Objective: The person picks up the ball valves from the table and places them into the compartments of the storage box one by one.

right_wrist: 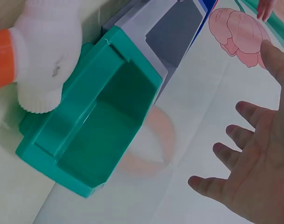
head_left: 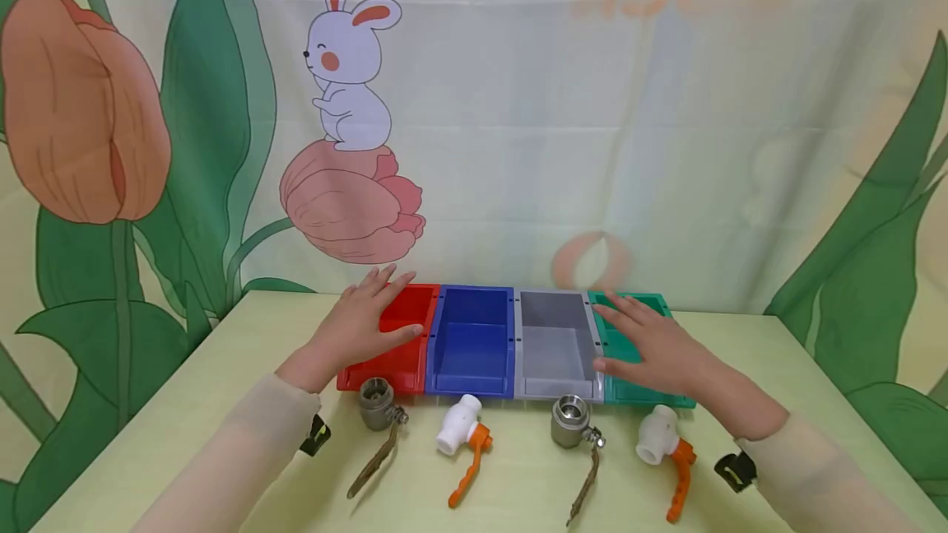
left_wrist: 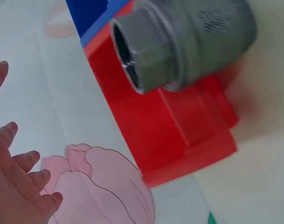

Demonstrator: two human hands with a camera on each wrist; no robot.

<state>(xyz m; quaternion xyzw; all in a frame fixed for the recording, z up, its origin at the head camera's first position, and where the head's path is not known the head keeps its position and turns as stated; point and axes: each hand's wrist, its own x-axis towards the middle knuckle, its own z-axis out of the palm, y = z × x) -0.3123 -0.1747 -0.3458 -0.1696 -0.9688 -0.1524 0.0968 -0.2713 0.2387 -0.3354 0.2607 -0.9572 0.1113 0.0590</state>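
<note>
My left hand (head_left: 363, 321) hovers over the red bin (head_left: 403, 368) with its fingers spread, holding nothing. Over the green bin (head_left: 652, 391) my right hand (head_left: 655, 345) is likewise spread and holds nothing. In front of the bins lies a row of valves: a metal ball valve (head_left: 376, 405) at the left, a white plastic ball valve (head_left: 459, 426) with an orange handle, a second metal ball valve (head_left: 570, 422), and another white plastic ball valve (head_left: 657, 436) at the right. The left wrist view shows the metal valve (left_wrist: 202, 39) up close; the right wrist view shows the white valve (right_wrist: 46, 46).
Between the red and green bins stand a blue bin (head_left: 474, 356) and a grey bin (head_left: 559, 360), joined in one row. The pale yellow tabletop (head_left: 244, 352) lies beneath. Behind it hangs a curtain (head_left: 504, 146) printed with a rabbit and tulips.
</note>
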